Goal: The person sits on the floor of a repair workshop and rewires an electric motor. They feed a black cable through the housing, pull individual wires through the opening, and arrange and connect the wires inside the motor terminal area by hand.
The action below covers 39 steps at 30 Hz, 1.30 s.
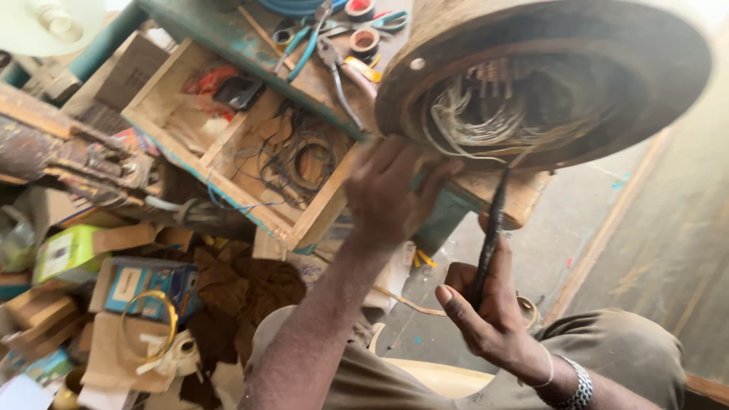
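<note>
A large round brown motor housing (600,45) with pale wire windings (486,114) inside rests on the edge of a workbench at the upper right. My left hand (391,190) grips its lower left rim. My right hand (486,304) holds a thin dark rod-like tool (493,220) upright, its tip reaching into the windings. A metal bracelet sits on my right wrist.
An open wooden drawer (319,209) holds coils of dark wire. Pliers (338,72), blue-handled cutters and tape rolls (366,39) lie on the green bench top. Cardboard boxes (148,281), brown rags and a wire ring clutter the floor at the left. A rusty metal part (68,152) juts in.
</note>
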Motion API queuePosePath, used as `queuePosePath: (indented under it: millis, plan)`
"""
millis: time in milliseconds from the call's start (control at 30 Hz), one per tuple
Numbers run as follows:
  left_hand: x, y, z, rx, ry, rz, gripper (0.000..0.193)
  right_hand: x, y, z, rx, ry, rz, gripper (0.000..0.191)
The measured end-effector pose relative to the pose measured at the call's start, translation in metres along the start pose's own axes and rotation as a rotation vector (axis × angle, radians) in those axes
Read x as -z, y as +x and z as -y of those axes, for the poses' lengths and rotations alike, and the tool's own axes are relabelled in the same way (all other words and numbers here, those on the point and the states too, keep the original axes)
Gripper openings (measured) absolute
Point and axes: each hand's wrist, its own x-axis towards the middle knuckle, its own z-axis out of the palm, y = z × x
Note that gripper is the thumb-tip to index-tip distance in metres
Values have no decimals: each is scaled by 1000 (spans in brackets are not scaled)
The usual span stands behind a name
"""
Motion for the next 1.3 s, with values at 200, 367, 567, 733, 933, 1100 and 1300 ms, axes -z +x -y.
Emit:
queuePosePath:
  millis: [200,367,567,733,933,1100,1300]
  plan:
    - [-8,23,-3,-517,237,-241,27,61,0,46,-51,-904,-122,67]
    - [-20,15,-11,-539,291,15,32,138,2,109,90,-1059,-294,25]
    - [-35,5,-15,-472,157,159,30,178,32,121,89,-1119,-440,29]
    - [-47,-6,-19,-465,206,155,44,206,46,110,289,-1237,-544,44]
    - [-59,-16,-21,-384,191,218,53,209,57,125,373,-1336,-522,51]
    - [-70,-23,-28,-335,179,271,61,201,56,134,302,-1444,-410,37]
    - [-76,-28,-38,-352,556,284,68,210,35,128,24,-1533,-363,33]
